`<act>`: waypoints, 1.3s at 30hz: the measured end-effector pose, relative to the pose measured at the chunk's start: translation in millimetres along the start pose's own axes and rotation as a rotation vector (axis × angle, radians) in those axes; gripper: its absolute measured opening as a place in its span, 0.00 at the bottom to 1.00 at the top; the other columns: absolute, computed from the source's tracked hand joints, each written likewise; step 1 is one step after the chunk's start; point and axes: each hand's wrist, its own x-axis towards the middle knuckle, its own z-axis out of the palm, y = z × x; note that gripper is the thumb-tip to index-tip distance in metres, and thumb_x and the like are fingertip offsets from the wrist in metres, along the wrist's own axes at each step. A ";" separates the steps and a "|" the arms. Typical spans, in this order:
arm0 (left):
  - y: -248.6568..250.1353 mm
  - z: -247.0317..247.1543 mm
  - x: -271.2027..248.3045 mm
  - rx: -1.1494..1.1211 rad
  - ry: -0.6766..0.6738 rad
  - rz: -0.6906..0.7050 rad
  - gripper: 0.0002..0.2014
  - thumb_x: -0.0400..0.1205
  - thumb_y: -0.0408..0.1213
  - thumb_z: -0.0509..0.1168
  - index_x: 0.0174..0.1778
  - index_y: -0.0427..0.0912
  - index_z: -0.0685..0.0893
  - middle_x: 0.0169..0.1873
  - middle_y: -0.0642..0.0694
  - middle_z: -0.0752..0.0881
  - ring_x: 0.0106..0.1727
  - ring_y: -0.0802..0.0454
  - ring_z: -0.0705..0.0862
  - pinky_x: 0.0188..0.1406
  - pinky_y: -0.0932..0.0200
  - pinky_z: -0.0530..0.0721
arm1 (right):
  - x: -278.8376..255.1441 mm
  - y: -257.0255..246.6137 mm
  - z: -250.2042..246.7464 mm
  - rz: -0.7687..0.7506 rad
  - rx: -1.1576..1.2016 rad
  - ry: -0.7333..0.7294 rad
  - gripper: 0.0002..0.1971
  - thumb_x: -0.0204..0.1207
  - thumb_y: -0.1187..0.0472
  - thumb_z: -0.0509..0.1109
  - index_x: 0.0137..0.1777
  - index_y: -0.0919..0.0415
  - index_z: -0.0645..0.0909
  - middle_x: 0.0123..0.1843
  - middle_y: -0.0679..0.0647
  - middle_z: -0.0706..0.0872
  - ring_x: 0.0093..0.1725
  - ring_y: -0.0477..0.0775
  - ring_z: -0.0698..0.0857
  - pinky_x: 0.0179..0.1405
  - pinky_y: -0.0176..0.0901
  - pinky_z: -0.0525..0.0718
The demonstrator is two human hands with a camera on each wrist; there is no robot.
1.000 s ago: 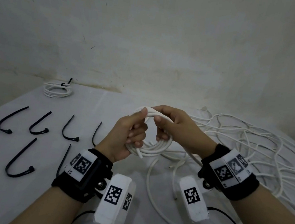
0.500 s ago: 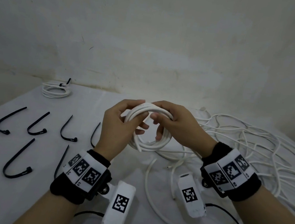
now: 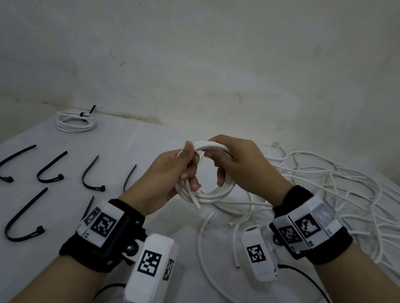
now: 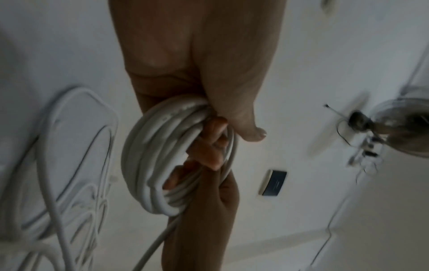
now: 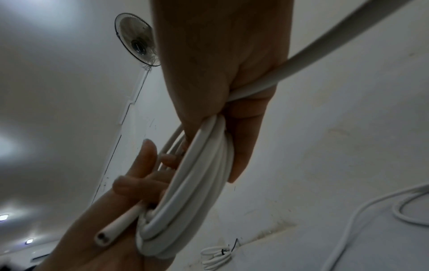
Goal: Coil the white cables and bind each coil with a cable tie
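Coil (image 3: 210, 192): held up between both hands.
Left hand (image 3: 163, 182): fingers curled round its left side.
Right hand (image 3: 244, 166): clasps its top right.
Cable ties (image 3: 49, 171): left of coil.

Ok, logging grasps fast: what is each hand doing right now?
Left hand: gripping the white cable coil.
Right hand: gripping the same coil's top.

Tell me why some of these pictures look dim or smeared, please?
Head view: dim, even light, soft shadows under the hands; the coil and black cable ties stay sharp, edges bowed by the wide lens. Left wrist view: motion blur smears the loose cables and the fan. Right wrist view: the coil is fairly crisp, ceiling lights glare.
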 end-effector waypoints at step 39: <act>-13.3 -9.4 19.8 -0.358 0.312 0.128 0.18 0.89 0.45 0.50 0.33 0.44 0.69 0.19 0.53 0.67 0.20 0.59 0.68 0.24 0.67 0.77 | -58.5 -7.2 -25.4 -0.542 -0.662 -0.140 0.25 0.68 0.72 0.55 0.52 0.51 0.88 0.43 0.47 0.84 0.39 0.50 0.76 0.28 0.39 0.70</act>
